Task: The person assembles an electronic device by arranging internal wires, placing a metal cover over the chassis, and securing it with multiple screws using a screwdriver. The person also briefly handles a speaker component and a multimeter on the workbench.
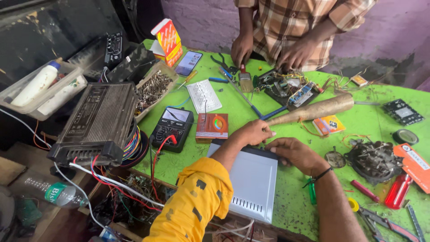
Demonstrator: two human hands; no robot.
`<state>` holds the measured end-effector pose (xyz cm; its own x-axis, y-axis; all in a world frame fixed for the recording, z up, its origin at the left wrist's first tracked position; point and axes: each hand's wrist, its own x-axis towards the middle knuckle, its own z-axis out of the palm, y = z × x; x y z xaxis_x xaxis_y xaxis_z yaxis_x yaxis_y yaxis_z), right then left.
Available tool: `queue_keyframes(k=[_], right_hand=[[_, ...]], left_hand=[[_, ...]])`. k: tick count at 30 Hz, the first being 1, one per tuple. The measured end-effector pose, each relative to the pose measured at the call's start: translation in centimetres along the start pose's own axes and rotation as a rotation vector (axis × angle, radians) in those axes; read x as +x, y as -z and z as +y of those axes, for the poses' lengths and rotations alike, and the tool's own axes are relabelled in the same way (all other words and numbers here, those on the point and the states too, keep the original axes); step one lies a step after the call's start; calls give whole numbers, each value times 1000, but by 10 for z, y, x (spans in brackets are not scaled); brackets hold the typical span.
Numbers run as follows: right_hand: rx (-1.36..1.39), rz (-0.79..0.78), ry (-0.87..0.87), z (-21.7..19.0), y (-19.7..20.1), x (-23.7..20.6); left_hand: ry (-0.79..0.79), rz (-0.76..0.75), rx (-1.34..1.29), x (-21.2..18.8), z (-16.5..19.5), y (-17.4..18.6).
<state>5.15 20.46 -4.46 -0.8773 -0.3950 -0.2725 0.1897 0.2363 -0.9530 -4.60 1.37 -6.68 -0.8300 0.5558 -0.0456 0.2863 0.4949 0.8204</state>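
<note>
Head view: a person's 2 hands meet at the far edge of a flat grey metal case (251, 179) lying on a green tabletop (371, 121). The left hand (254, 132) is loosely curled with its fingers (267, 133) closed together and resting on the case's far rim; whether they pinch anything small cannot be told. The right hand (295, 154) lies just beside it, fingers (274, 146) bent and pressed along the same edge.

By the look of it, the step in hand is working at that far rim, and any next move would call for a firm hold on both sides of the case.

The case's long axis runs from the person out toward the fingers, its slotted vents at the near end.

Just beyond the fingers lie a brown paper-wrapped cone (313, 109) and an orange box (212, 126); left of them sits a black multimeter (172, 127) with red leads. Farther off, a co-worker's hands (268, 51) rest by a circuit board (286, 87).
</note>
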Motion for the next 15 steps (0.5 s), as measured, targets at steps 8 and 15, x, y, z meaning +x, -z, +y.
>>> queue_keyframes(k=[8,15], right_hand=[[41,28,-48,-2,-4,3],[92,-44,27,7,1,7]], left_hand=[[34,-19,20,-1,-4,-1],[12,-17,35,0,-8,2]])
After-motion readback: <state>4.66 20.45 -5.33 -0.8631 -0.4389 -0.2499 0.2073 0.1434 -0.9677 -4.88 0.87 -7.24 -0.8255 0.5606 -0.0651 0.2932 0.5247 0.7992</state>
